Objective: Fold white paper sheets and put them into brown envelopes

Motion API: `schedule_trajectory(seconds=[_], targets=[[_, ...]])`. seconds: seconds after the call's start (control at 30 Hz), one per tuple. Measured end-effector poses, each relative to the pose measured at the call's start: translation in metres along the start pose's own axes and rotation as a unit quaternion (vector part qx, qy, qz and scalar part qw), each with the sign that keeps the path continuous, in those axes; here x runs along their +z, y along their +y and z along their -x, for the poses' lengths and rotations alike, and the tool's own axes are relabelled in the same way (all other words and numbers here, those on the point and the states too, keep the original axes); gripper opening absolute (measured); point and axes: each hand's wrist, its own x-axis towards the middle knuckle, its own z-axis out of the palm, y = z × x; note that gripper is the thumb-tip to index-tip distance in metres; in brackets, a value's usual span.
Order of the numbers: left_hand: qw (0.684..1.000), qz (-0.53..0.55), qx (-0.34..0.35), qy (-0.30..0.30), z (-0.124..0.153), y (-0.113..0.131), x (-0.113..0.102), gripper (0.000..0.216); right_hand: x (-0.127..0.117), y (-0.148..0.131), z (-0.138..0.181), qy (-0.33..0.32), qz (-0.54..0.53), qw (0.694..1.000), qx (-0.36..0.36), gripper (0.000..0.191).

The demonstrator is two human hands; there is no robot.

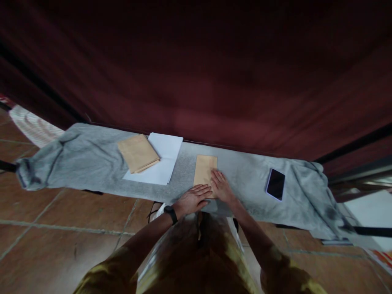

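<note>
A tan paper envelope [204, 166] lies flat on the grey cloth, its long side running away from me. My left hand [193, 199] rests across its near end with the fingers stretched out. Flat on the envelope's right edge lies my right hand [221, 185], fingers extended and close to the left fingertips. Neither hand grips anything. Part of the envelope's near end is hidden under the hands.
Grey cloth [101, 175] covers the narrow table. To the left, a stack of tan envelopes [138, 152] overlaps white paper sheets [168, 153]. A phone [275, 184] lies to the right. A dark red curtain [196, 94] hangs behind the table.
</note>
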Motion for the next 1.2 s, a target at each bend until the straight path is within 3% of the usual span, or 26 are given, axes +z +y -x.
schedule_trajectory(seconds=[0.17,0.33,0.47,0.73,0.83,0.93,1.1,1.2], targets=[[0.999,0.022,0.002,0.026,-0.003,0.0,-0.001,0.042,0.001,0.006,-0.043,-0.035,0.042,0.998,0.011,0.054],[0.999,0.022,0.003,0.036,-0.003,0.0,0.0,0.04,0.006,0.006,-0.051,-0.015,0.051,0.998,0.042,0.055],[0.999,0.024,-0.001,0.032,-0.003,0.0,0.002,0.04,0.008,0.002,-0.034,-0.024,0.061,0.998,0.017,0.057],[0.999,0.031,0.007,0.034,-0.004,-0.001,0.001,0.038,0.0,-0.011,0.032,-0.077,0.023,0.996,-0.044,0.055],[0.999,0.035,0.011,0.033,-0.004,-0.001,0.001,0.039,-0.005,-0.006,0.037,-0.111,0.005,0.992,-0.052,0.054],[0.999,0.04,0.006,0.037,-0.003,-0.002,0.002,0.04,-0.006,0.003,0.019,-0.119,0.003,0.992,-0.031,0.054],[0.998,0.051,-0.004,0.047,-0.002,-0.003,0.004,0.036,-0.003,0.014,-0.029,-0.071,0.016,0.997,0.018,0.054],[0.998,0.043,-0.006,0.055,-0.001,-0.004,0.006,0.034,-0.001,0.013,-0.043,-0.053,0.03,0.998,0.024,0.053]])
